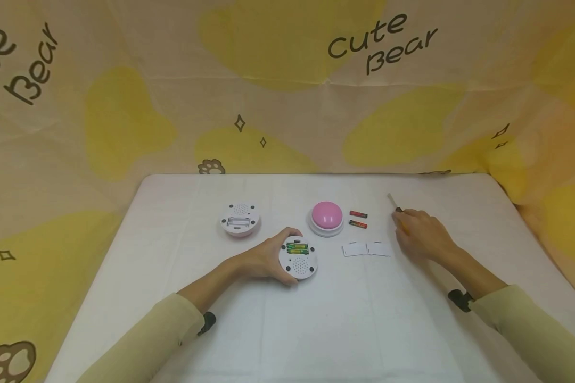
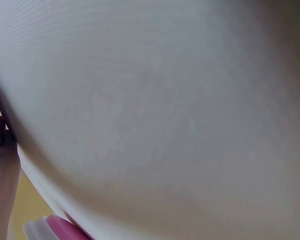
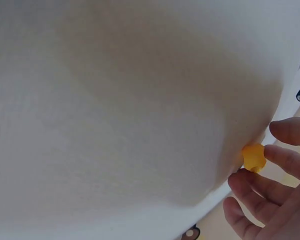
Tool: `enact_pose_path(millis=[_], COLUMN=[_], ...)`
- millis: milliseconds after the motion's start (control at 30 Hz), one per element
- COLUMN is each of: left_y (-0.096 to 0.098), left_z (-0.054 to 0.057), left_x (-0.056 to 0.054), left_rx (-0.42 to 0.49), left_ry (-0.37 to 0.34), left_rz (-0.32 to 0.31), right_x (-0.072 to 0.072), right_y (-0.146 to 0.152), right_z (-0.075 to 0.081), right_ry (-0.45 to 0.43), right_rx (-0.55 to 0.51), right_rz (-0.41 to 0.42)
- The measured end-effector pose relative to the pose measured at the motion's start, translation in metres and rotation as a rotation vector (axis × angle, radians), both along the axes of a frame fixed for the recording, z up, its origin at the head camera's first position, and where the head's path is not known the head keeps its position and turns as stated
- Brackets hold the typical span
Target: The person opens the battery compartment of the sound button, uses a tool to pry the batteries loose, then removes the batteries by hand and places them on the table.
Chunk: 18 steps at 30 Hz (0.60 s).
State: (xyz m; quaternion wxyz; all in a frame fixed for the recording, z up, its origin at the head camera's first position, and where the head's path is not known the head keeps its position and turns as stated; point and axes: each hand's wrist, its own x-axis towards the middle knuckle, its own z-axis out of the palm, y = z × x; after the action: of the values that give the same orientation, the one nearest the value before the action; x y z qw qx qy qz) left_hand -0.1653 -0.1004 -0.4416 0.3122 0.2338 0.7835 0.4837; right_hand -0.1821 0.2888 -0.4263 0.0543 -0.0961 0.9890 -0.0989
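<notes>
White plastic filled the grip of my left hand [image 1: 267, 259]: a round device [image 1: 298, 258] turned underside up, my thumb and fingers curled round its edge, near the middle of the table [image 1: 316, 330]. Two green batteries [image 1: 297, 248] lay side by side in its uncovered compartment, above a ring of speaker holes. Well off to the right, the fingers of my right hand [image 1: 424, 234] were bent about the orange handle of a screwdriver [image 1: 393, 201], its shaft pointing away from me. Beyond my left hand lay a second upturned device [image 1: 239, 226], its compartment uncovered too. Just past the one I held stood a pink-domed button [image 1: 327, 215], upright on its white base, with two red-and-black batteries [image 1: 358, 224] beside it. Nearer me, two white covers [image 1: 354, 249] lay next to each other. Behind everything hung a yellow-patched cloth [image 1: 278, 106] lettered "Cute Bear".
</notes>
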Motion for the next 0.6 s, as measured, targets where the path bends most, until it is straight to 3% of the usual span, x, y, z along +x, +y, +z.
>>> enact_pose_path(millis=[600], left_y=[-0.0001], left_z=[-0.0002], left_x=[-0.0005], left_rx=[-0.004], left_ry=[-0.001], left_rz=[-0.001], right_x=[-0.0034], right_y=[0.0019], right_z=[0.0062], right_ry=[-0.023], right_rx=[-0.181], right_rz=[0.002])
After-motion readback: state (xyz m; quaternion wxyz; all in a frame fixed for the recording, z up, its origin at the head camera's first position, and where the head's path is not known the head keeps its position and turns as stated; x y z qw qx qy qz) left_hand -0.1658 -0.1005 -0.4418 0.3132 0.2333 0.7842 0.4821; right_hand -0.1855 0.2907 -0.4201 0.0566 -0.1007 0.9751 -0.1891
